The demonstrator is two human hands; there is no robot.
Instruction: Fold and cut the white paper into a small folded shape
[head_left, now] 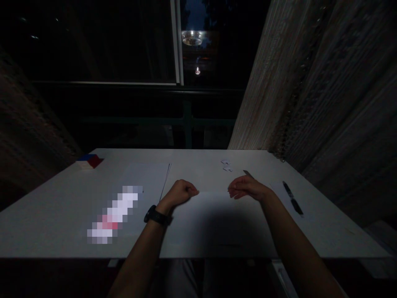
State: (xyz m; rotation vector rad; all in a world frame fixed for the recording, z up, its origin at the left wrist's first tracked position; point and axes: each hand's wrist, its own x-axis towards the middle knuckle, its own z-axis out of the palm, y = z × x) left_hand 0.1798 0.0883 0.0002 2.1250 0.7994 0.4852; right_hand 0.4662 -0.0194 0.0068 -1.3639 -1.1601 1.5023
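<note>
A white sheet of paper [214,200] lies in front of me on the white table, its far edge showing between my hands. At the left end of that edge, my left hand [182,192] is closed with fingertips pinched on the paper; a dark watch [157,216] is on that wrist. My right hand [246,188] has its fingers bent together at the right end of the same edge, seemingly pinching it, though the contact is dim. Just beyond this hand a thin grey piece [247,172] sticks out, mostly hidden.
Left of the hands are stacked papers [149,176] and a bright pixelated patch [119,211]. A puzzle cube [89,161] sits far left. Two small paper cutouts [227,166] lie beyond the hands; a black pen [292,198] rests at right. Curtains [260,74] flank the window.
</note>
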